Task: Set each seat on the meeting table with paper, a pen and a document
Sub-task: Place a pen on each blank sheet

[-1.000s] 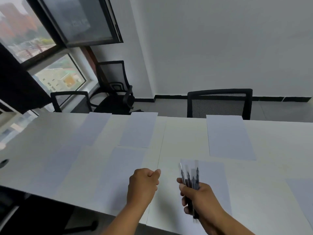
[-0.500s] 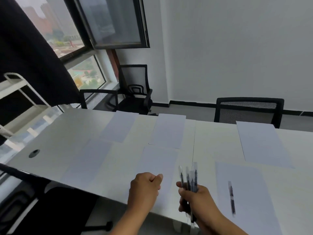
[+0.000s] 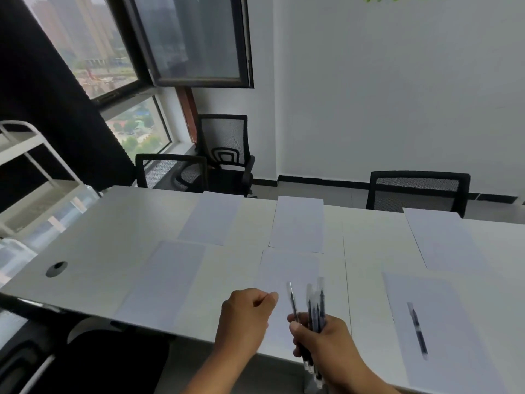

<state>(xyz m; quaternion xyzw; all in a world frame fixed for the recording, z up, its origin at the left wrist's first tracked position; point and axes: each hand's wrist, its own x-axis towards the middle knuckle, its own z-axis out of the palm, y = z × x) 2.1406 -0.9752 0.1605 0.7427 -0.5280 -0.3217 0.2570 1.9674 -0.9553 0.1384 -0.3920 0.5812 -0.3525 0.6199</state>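
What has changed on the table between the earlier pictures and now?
One pen now lies on the near right sheet; one second ago it did not. The view has swung left, so that sheet sits farther right. The right hand still grips the bundle of pens, the left hand stays a fist, and the other sheets lie as before.

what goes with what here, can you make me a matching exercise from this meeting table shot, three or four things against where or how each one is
Things:
1. left hand
2. right hand
3. single pen
4. cable hole

States:
a. lying on the near right sheet
b. curled, holding nothing
c. in the table's left end
d. gripping a bunch of pens

Pairs: 1-b, 2-d, 3-a, 4-c
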